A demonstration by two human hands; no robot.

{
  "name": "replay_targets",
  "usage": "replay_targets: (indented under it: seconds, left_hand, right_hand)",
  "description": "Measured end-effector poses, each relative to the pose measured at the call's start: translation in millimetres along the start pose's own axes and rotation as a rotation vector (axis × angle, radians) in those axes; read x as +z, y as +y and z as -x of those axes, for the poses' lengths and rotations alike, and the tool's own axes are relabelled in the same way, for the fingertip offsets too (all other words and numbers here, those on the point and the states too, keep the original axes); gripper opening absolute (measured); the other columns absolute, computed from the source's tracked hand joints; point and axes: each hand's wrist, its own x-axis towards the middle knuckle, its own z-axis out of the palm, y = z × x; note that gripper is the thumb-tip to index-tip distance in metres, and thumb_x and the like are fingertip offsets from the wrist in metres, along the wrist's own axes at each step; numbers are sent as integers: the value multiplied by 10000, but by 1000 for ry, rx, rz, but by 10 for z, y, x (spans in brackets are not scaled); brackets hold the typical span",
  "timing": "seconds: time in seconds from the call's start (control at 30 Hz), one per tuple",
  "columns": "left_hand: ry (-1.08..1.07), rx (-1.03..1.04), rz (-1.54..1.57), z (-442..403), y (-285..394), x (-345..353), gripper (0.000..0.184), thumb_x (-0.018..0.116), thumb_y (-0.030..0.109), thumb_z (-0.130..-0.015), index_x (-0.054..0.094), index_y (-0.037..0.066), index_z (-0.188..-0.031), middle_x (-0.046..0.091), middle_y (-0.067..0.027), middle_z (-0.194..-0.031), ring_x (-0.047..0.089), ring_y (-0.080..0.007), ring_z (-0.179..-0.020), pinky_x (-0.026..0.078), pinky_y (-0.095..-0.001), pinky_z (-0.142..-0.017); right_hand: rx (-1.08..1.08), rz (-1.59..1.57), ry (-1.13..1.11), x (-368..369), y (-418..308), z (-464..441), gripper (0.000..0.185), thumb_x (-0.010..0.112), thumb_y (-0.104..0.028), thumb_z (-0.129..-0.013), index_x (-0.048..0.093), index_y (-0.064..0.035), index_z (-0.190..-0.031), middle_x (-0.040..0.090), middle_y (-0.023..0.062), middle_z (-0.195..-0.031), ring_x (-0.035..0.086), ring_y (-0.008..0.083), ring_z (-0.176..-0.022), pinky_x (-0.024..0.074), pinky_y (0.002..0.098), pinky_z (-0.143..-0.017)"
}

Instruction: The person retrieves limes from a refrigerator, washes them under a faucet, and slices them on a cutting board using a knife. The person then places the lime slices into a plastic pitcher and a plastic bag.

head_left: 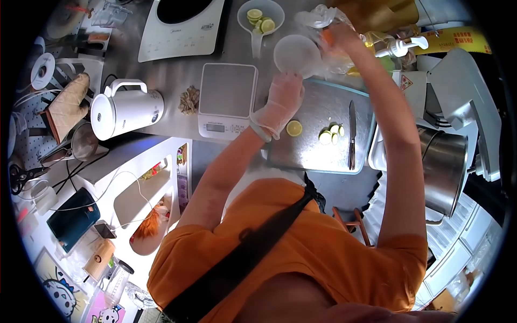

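My left hand, in a clear thin glove, grips the near rim of a round translucent white bowl above the back of the cutting board. At the back right, my right hand is in among a crumpled clear plastic bag, beside something orange; its fingers are mostly hidden. On the board lie a lemon half, several small pale green-edged slices and a knife with its handle toward me. Behind the bowl, a white handled strainer or scoop holds several lemon or lime slices.
Left of the board stand a kitchen scale, a crumpled brown cloth, a white kettle and an induction cooker. A pump bottle is behind my right forearm. A steel pot stands at the right.
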Motion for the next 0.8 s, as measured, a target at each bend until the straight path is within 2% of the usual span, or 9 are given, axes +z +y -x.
replay_targets:
  seconds: [0.07,0.1,0.2,0.27,0.33,0.43,0.6,0.7,0.8]
  left_hand:
    - [-5,-1,27,-23,16,-39,181,596,161,-751,565,44,-885,566,-103,-871,565,-268,-835,450,-384,-726]
    - [23,1,47,-44,15,-72,172,598,162,-752,560,49,-877,565,-103,-875,563,-271,-837,451,-387,-729]
    - [73,26,120,-147,47,-233,175,603,154,-751,560,57,-889,562,-109,-908,560,-282,-855,455,-399,-743]
    - [106,52,175,-259,60,-318,188,606,146,-748,565,60,-910,560,-117,-936,558,-290,-871,457,-408,-754]
    - [213,165,272,-395,57,-354,328,599,146,-770,563,65,-1086,545,-166,-1101,570,-324,-921,469,-395,-787]
    - [259,229,198,-615,93,-387,409,604,152,-770,539,75,-1167,491,-190,-1205,552,-322,-998,459,-387,-845]
    - [183,62,312,-1026,-17,-179,365,581,152,-782,556,50,-1131,495,-205,-1196,542,-340,-1010,455,-403,-844]
    - [198,-90,403,-1247,-136,-95,315,538,142,-800,559,30,-1094,521,-207,-1143,544,-354,-996,457,-419,-828]
    - [214,-199,356,-1347,-255,-73,267,526,135,-805,558,-4,-1031,546,-214,-1067,550,-370,-971,457,-422,-825]
  right_hand:
    - [212,76,9,146,-34,-34,606,732,-235,-653,502,-32,-1176,541,135,-1209,563,307,-1064,486,407,-854]
    - [278,132,-16,209,-54,-61,657,683,-349,-703,449,-84,-1257,530,145,-1222,515,293,-1135,454,396,-907]
    - [319,-145,250,291,-115,44,677,588,-455,-752,403,-119,-1309,506,152,-1247,483,286,-1172,416,386,-953]
    - [326,-52,273,572,4,-121,664,544,-479,-770,395,-141,-1322,491,127,-1272,470,272,-1186,400,383,-971]
    - [333,47,296,661,56,-128,653,499,-502,-788,386,-163,-1335,476,102,-1296,457,257,-1199,383,379,-988]
    - [105,207,355,639,-4,57,638,541,-458,-772,389,-198,-1334,470,120,-1292,488,258,-1163,412,360,-957]
    - [310,10,162,472,-72,115,631,600,-370,-754,367,-222,-1322,513,111,-1215,566,293,-1047,473,376,-872]
    - [184,-168,587,314,-165,486,698,742,-246,-662,406,-222,-1273,520,79,-1161,576,312,-998,493,398,-813]
    - [2,-371,724,90,-144,733,742,803,-177,-592,441,-198,-1239,528,66,-1125,563,305,-991,490,395,-820]
